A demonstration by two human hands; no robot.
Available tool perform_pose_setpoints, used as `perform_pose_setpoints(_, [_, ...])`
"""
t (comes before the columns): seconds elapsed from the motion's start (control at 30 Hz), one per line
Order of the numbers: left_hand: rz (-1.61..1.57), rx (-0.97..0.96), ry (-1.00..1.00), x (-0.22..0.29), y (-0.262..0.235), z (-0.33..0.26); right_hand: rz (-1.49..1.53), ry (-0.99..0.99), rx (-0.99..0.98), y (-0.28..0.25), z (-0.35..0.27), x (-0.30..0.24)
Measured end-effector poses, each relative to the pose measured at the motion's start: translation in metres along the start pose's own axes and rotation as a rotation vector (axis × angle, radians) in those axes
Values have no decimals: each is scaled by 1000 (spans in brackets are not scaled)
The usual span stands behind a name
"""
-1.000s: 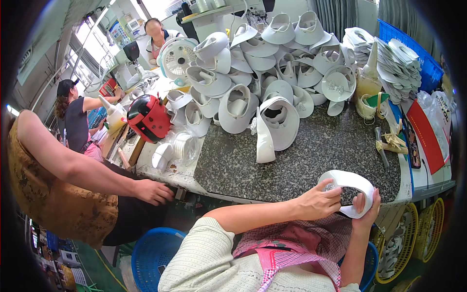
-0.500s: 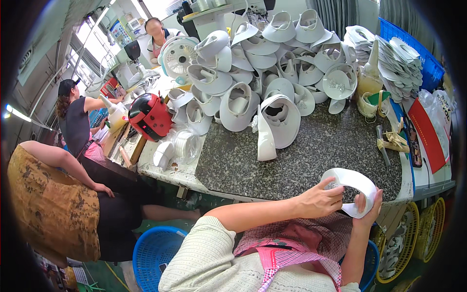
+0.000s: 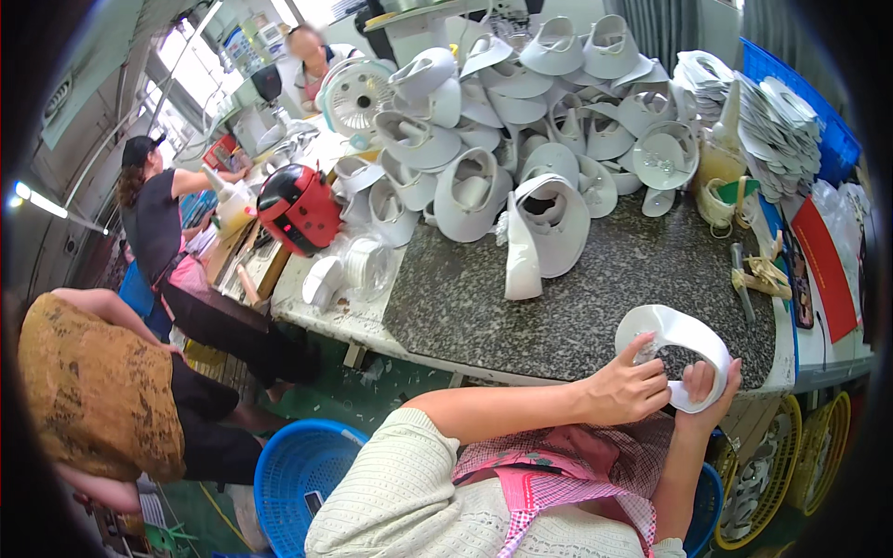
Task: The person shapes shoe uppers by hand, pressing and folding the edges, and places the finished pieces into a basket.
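A white curved visor band (image 3: 704,346) is held up over the near right edge of the stone-topped table, bent into an open loop. My right hand (image 3: 714,395) grips its right side, fingers inside the loop. At its left part my left hand (image 3: 625,386) is closed, the index finger stretched up against the inner face; the thumb is hidden. Small shiny beads show faintly inside the band near that finger. Beyond my hands, a white visor (image 3: 558,232) with a hanging strap lies at the front of a big heap of white visors (image 3: 474,191).
A glue bottle (image 3: 721,149), a small pot (image 3: 716,206) and tools (image 3: 765,279) lie right. A red machine (image 3: 299,209) and fan (image 3: 358,100) stand left. Blue basket (image 3: 302,474) and yellow basket (image 3: 791,446) flank me. A person in a brown top (image 3: 102,391) and two others are at left.
My left index finger has straightened upward against the band. The band has tilted slightly. The person in brown has turned and lowered an arm, and the view has shifted a little.
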State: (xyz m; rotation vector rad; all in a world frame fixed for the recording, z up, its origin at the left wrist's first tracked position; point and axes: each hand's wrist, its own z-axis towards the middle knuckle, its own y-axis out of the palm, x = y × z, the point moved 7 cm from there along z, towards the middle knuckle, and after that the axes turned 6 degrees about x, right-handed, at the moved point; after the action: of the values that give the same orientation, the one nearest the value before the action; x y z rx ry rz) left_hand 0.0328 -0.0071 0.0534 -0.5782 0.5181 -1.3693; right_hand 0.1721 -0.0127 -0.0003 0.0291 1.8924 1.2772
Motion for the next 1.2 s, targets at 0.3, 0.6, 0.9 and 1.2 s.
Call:
perform_pose_setpoints(0.3, [107,86,19,-19,-18,-5,-51,-59,-132,21,1,11])
perform_pose_setpoints(0.6, [113,173,93,-22,-22,-2,79,35,-328,35,1,15])
perform_pose_setpoints(0.9, [54,48,53,-29,-20,-10,75,103,-190,34,3,29])
perform_pose_setpoints(1.2, [99,204,47,-26,-33,-8,118,88,-503,56,-6,37])
